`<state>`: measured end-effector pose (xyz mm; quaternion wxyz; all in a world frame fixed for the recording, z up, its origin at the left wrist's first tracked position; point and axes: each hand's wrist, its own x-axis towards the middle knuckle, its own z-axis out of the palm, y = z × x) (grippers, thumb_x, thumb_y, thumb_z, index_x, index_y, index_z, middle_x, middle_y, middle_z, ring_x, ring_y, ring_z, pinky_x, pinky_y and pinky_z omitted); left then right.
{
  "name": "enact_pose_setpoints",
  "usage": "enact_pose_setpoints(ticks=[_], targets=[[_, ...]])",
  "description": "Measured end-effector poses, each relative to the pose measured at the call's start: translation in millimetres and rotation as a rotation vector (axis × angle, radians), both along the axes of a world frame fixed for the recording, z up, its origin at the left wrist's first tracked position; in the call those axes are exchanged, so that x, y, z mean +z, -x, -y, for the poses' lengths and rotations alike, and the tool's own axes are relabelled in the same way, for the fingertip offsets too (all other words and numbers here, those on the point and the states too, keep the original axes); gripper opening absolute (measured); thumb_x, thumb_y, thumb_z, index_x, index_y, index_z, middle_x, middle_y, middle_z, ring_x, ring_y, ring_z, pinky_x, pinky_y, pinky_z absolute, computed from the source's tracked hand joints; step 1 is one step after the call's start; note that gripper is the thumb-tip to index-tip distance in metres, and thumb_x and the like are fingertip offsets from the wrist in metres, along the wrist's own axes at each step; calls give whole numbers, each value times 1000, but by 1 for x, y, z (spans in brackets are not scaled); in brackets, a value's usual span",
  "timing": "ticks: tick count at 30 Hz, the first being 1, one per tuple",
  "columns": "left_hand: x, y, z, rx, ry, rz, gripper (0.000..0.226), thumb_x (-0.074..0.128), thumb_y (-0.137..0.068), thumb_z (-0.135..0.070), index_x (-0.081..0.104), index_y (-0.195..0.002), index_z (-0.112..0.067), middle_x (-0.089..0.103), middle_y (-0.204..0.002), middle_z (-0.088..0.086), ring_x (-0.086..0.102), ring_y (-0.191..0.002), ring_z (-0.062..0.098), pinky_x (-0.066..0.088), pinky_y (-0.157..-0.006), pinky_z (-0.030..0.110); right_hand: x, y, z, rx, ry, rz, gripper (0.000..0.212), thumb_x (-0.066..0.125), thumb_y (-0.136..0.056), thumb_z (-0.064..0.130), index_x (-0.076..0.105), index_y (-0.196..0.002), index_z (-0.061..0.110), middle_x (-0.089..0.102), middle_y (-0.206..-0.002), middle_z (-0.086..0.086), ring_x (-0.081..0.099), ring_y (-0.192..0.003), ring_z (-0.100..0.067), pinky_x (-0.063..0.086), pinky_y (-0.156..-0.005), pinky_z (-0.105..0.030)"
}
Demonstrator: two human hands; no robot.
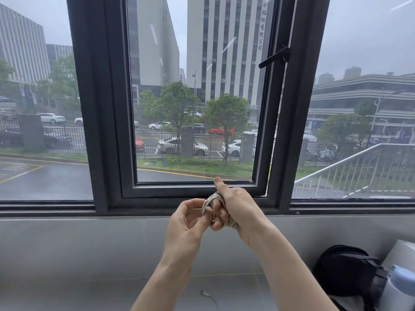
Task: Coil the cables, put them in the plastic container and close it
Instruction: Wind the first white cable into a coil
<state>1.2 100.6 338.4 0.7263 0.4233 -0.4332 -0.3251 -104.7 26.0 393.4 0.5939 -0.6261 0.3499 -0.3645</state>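
A light grey cable (pixel 211 199) is wound in several loops around the fingers of my right hand (pixel 235 209), which is held up in front of the window sill with the thumb pointing up. My left hand (pixel 188 221) touches the coil from the left, its fingertips pinching the loops. A second thin white cable (pixel 207 295) lies on the grey ledge below, between my forearms, with a small plug at its end. No plastic container is in view.
A black bag (pixel 345 270) sits on the grey ledge (pixel 78 254) at the lower right, with a white box (pixel 402 254) and a pale blue bottle (pixel 399 288) beside it. A dark-framed window (pixel 105 131) with a handle (pixel 274 57) stands right behind my hands.
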Motion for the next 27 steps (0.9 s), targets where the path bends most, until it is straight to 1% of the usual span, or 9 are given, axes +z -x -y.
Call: enact_pose_setpoints(ticks=[4, 6, 9, 11, 14, 17, 21, 24, 27], targets=[[-1, -3, 1, -20, -14, -16, 24, 73, -87, -17, 63, -107, -9, 81, -93, 8, 74, -81, 8, 51, -68, 8, -3, -6, -4, -90, 111, -15, 73, 45, -106, 47, 54, -40, 18, 53, -37, 2, 52, -31, -16, 42, -38, -16], [-2, -6, 1, -21, -20, -37, 25, 73, -87, -17, 63, -109, -9, 80, -96, 9, 73, -85, 10, 52, -70, 10, -4, -10, -6, -77, 135, -16, 71, 44, -107, 45, 55, -42, 19, 54, -38, 4, 51, -31, -13, 42, -38, -16], [-4, -10, 1, -24, -16, -79, 35, 74, -81, -23, 62, -111, -9, 79, -97, 9, 72, -86, 12, 52, -81, 21, -5, -12, -5, 31, 115, 25, 60, 44, -107, 44, 55, -57, 14, 51, -41, 5, 48, -35, -13, 45, -46, -24], [-2, -13, -1, -15, -11, -96, 41, 75, -75, -26, 62, -111, -10, 78, -93, 9, 72, -83, 12, 49, -85, 28, -7, -10, -3, 136, 62, 78, 57, 46, -107, 44, 57, -60, 13, 48, -46, 1, 47, -40, -15, 45, -56, -31], [0, -16, -3, 8, -8, -78, 40, 78, -73, -30, 63, -107, -15, 80, -92, 8, 74, -82, 14, 51, -86, 31, -6, -6, 0, 223, -18, 147, 56, 48, -106, 43, 61, -62, 11, 48, -54, -3, 47, -46, -19, 51, -59, -33], [-1, -13, -3, 70, -2, -49, 28, 78, -79, -27, 63, -101, -19, 80, -91, 8, 74, -84, 18, 51, -85, 32, -4, -6, 0, 176, -25, 115, 55, 53, -104, 43, 64, -60, 12, 51, -51, -4, 51, -43, -19, 52, -59, -33], [-5, -3, -1, 78, 33, -78, 18, 73, -88, -17, 60, -100, -14, 79, -86, 12, 71, -79, 20, 53, -85, 34, -4, -15, -4, 0, 133, -12, 62, 55, -102, 45, 62, -47, 17, 53, -43, 0, 52, -36, -15, 49, -50, -29], [-6, -2, 0, 69, 68, -118, 14, 70, -91, -11, 59, -99, -11, 77, -83, 14, 69, -75, 20, 55, -82, 33, -8, -22, -9, -52, 260, -42, 58, 51, -105, 43, 59, -55, 14, 58, -45, 4, 51, -39, -13, 46, -48, -26], [-6, -6, -2, 52, 98, -117, 12, 69, -91, -7, 59, -95, -12, 75, -80, 11, 68, -72, 17, 56, -72, 21, -9, -21, -10, -4, 277, -27, 55, 48, -107, 40, 56, -60, 13, 56, -45, 7, 51, -40, -11, 46, -50, -26]])
